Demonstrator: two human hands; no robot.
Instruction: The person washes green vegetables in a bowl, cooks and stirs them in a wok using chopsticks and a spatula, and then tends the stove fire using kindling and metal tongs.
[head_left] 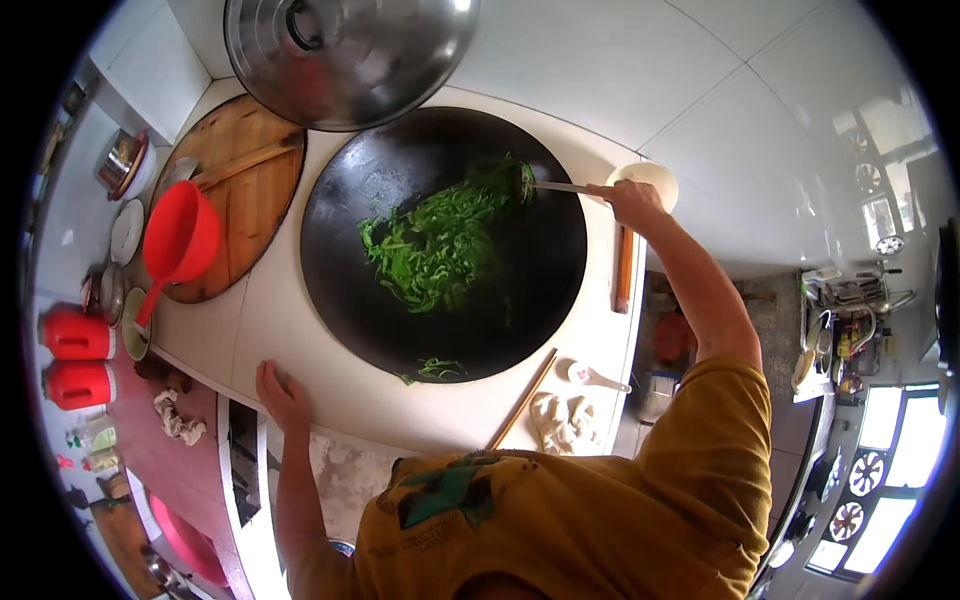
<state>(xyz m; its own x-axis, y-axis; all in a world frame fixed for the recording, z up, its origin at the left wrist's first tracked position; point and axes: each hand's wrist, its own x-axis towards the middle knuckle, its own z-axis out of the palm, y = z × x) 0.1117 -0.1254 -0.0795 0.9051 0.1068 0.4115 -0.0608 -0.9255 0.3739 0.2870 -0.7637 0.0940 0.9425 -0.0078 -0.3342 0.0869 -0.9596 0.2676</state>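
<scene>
gripping a spatula [570, 188] by its handle, the right hand [640, 203] is closed tight beyond the right rim of the wok [540, 290], with a pale bowl [662, 182] just behind it. the left hand [287, 402] lies at the counter's near edge, fingers loosely extended, nothing visible in its grasp. the greens [435, 250] sit between the hands, mostly mid-wok, some gathered at the spatula's tip, which is probably tucked among them, though steam or blur hides it. a few strands cling by the near rim. bare counter [262, 325] runs between the left hand and the wok; on the near right, a stick [523, 400], a spoon [597, 376] and a cloth [567, 422] crowd the rim. at left, a red dipper [180, 235] overlaps the round board [265, 215], and a lid [370, 75] stands behind the wok
</scene>
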